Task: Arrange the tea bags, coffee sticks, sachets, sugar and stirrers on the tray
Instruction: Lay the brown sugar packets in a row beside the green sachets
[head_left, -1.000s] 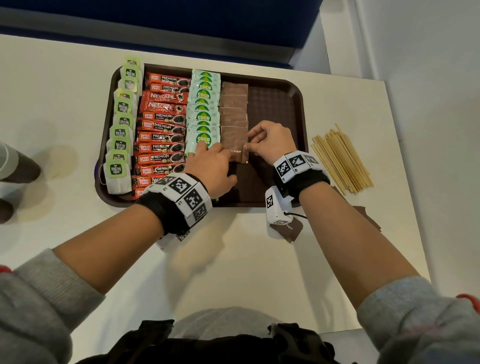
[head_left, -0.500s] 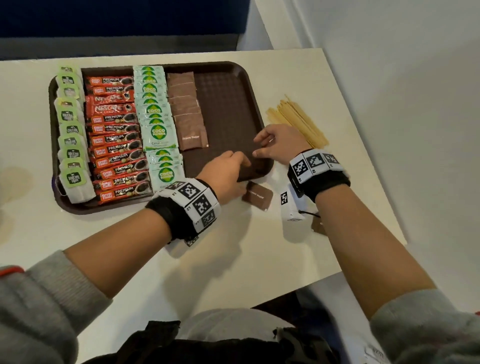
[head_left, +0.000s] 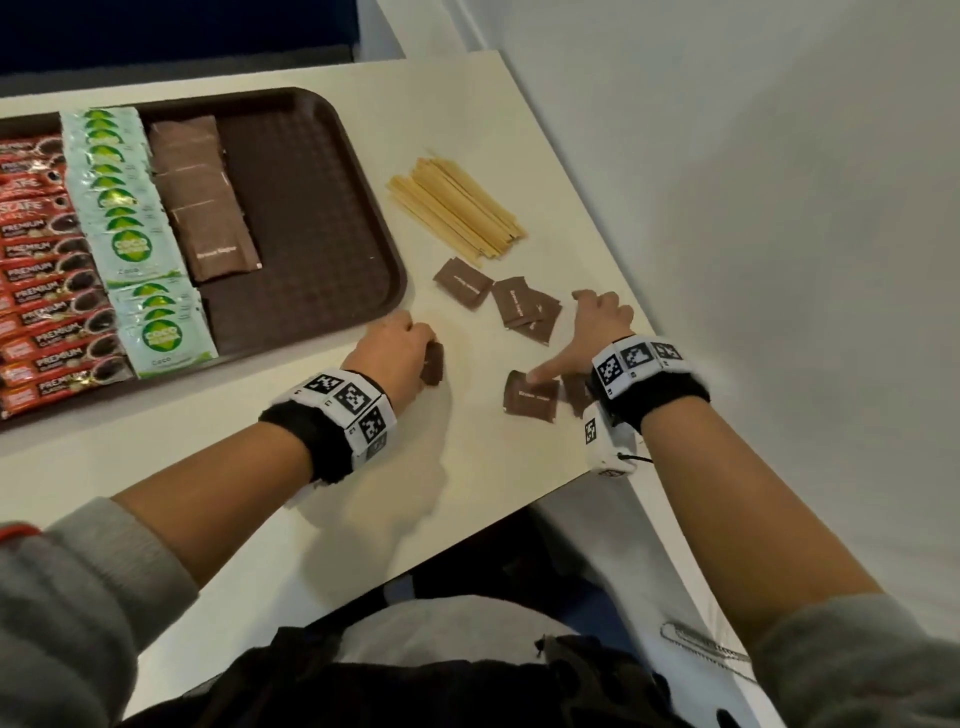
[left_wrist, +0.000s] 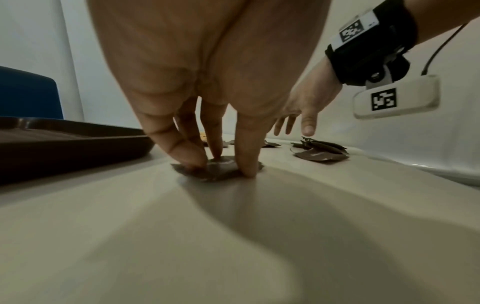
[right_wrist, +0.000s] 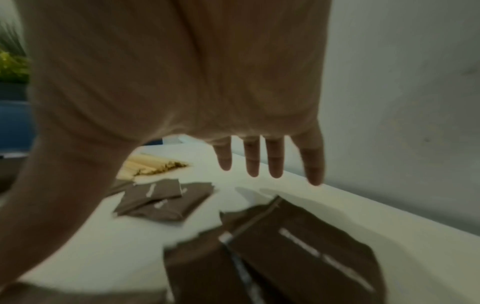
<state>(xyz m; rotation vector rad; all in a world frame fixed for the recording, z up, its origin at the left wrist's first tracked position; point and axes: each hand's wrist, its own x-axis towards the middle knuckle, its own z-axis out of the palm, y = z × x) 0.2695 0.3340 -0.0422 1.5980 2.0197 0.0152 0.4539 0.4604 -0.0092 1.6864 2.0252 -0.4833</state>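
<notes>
We log one dark brown plastic tray on the white table. We count three columns on it: red coffee sticks, pale green Coco sachets, and brown paper sugar packets overlapping in a line; the tray's right part is bare.

To the tray's right, on the table, we record a loose bundle of pale wooden stirrers. Near them lie scattered brown sugar packets: one single, an overlapping pair, and one nearer the table edge.

Our left hand is off the tray's near right corner, fingertips pinching a brown sugar packet flat on the table.

Our right hand hovers spread wide, fingers straight, thumb reaching to the packet near the edge; whether it touches, we cannot tell.
</notes>
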